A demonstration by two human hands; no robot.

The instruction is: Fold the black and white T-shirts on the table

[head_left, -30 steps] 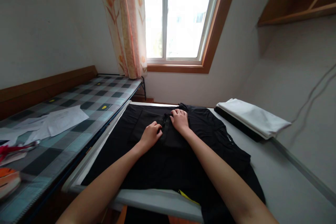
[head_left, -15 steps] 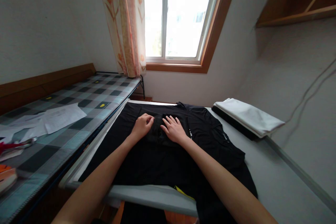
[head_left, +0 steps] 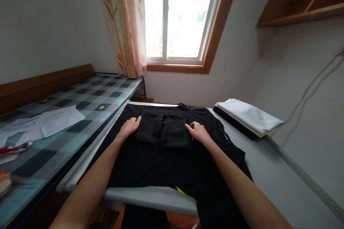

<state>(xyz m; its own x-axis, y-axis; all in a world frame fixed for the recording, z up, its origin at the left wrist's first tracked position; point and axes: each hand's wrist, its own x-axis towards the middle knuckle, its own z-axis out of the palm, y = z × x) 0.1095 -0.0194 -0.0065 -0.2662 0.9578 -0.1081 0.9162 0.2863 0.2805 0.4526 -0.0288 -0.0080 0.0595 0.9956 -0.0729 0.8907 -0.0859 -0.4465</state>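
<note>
The checked bed (head_left: 67, 143) fills the left of the frame, its edge running close along the table's left side. The white table (head_left: 271, 179) spans centre to lower right, with a broad strip of its surface showing between the garment and the right wall. The black garment (head_left: 150, 164) spreads over the middle, nearly reaching the table's far edge and leaving a thin pale margin at left. On it, at frame centre, lies the folded black piece (head_left: 146, 128). White folded cloth (head_left: 249, 116) sits right of centre, just beyond the garment's edge. The left hand (head_left: 130, 127) and right hand (head_left: 198, 131) are at the piece's two ends, well apart, fingers curled; whether either pinches fabric I cannot tell. A yellow strip (head_left: 184, 192) shows at the near edge, lower centre.
</note>
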